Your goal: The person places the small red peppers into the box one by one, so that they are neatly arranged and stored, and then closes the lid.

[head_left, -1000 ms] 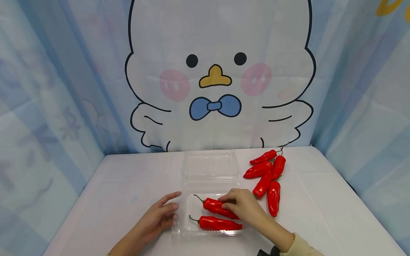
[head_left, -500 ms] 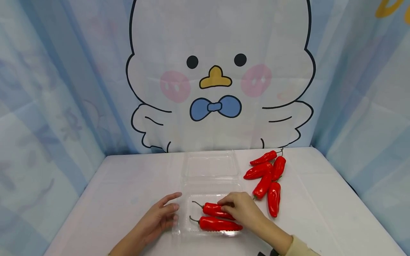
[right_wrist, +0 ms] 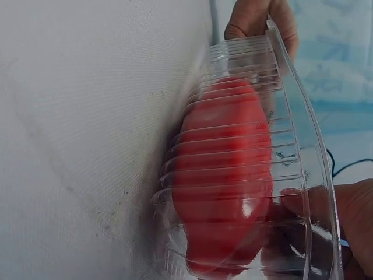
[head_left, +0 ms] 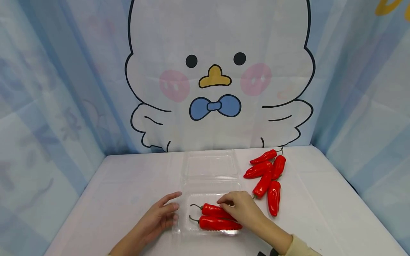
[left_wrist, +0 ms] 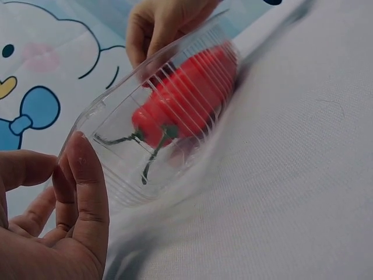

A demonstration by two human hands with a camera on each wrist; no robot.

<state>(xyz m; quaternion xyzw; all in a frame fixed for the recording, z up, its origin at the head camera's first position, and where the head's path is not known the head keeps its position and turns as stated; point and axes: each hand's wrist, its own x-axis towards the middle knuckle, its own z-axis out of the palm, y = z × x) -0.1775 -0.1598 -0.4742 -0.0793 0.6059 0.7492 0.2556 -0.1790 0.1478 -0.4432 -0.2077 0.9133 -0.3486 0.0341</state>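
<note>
the boxed peppers [head_left: 219,223] look smooth and glossy, with bright highlights; the loose peppers [head_left: 267,174] shine alike. the container [head_left: 211,186] is clear, shiny plastic with ribbed walls. the tabletop [head_left: 137,185] is covered in matt, finely woven cloth. the backdrop [head_left: 214,131] is lightly creased cloth, the sleeve [head_left: 299,246] matt fabric.

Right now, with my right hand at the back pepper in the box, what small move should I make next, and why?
I'd probably ease your right hand off the back pepper and lift that hand clear: the pepper already lies alongside the front pepper inside the clear box, while five more peppers lie outside to the right.
</note>
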